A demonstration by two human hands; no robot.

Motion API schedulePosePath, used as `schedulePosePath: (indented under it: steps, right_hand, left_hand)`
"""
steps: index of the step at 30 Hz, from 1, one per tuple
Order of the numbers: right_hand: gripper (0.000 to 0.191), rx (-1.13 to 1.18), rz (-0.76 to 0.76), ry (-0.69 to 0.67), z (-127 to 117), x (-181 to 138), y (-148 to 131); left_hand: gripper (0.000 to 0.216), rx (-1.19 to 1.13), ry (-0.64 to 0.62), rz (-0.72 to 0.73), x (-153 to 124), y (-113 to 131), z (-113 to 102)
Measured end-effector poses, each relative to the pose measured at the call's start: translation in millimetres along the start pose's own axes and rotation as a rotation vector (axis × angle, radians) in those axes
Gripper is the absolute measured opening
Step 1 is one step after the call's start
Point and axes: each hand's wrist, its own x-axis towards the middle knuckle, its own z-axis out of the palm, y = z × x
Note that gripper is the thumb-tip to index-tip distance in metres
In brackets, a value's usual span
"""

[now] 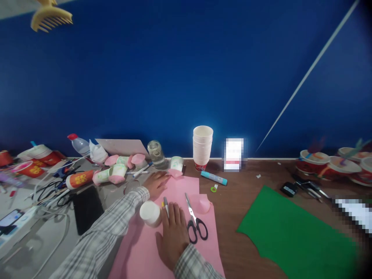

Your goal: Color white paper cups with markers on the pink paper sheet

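Observation:
My left hand lies on the far left part of the pink paper. Its fingers stretch out towards a green-patterned paper cup with a pink piece on it; I cannot tell whether they touch. My right hand rests flat on the same paper, fingers extended. Beside its fingertips is a grey pen, partly hidden. Black-handled scissors lie right of this hand, blades pointing away, with a cut pink piece beyond. A white paper cup sits between my two arms.
A tall stack of paper cups, a glass jar and a blue glue stick stand or lie at the back. Green paper covers the right side. Decorated cups, cables and a black phone-like slab crowd the left.

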Motion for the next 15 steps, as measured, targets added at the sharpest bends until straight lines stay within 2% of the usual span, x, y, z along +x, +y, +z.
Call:
schedulePosePath:
  steps: [7, 15]
  right_hand:
    - [0.072, 0.012, -0.001, -0.035, -6, 0, -3]
    - [0.073, 0.009, -0.045, 0.031, -3, -1, -2]
  left_hand:
    - [0.051, 0.126, -0.079, -0.003, -13, -2, 6]
    - [0.056, 0.065, 0.089, -0.115, 21, -10, -12]
